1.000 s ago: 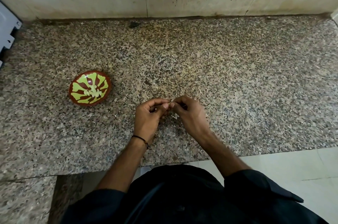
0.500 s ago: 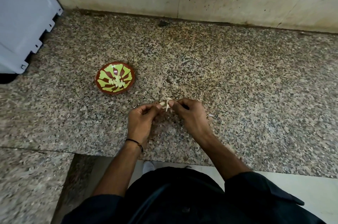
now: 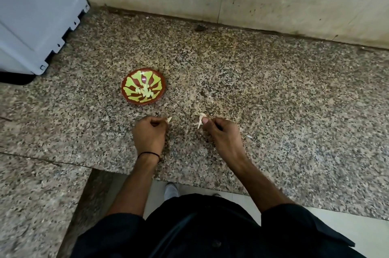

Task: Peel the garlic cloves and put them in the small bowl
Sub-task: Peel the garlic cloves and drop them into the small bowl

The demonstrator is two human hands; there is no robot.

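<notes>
The person is standing at a speckled granite counter (image 3: 273,93), working near its front edge. The left hand (image 3: 149,136) is curling into a loose fist, its thumb and forefinger pinching a small pale piece (image 3: 169,119) that is poking out at the tip — probably a peeled clove, though it is too small to tell clove from skin. The right hand (image 3: 221,134) is sitting well apart from the left, its fingertips pressing together on a pale, papery scrap (image 3: 200,121) that looks like torn-off garlic skin.

The small bowl (image 3: 143,86) — red-brown with a yellow-green leaf pattern — is resting on the counter beyond the left hand, toward the back-left, near a grey appliance (image 3: 35,15) standing at the counter's left end. A little heap of pale peeled cloves (image 3: 145,92) is lying in the middle of the bowl, so several cloves seem to be done already. Bits of skin (image 3: 249,136) are lying on the granite just beside the right hand.

Judging by this, one clove is just coming free of its skin, and the left-hand piece is not yet in the bowl. No unpeeled cloves are showing on the counter, so how many are left cannot be told.
</notes>
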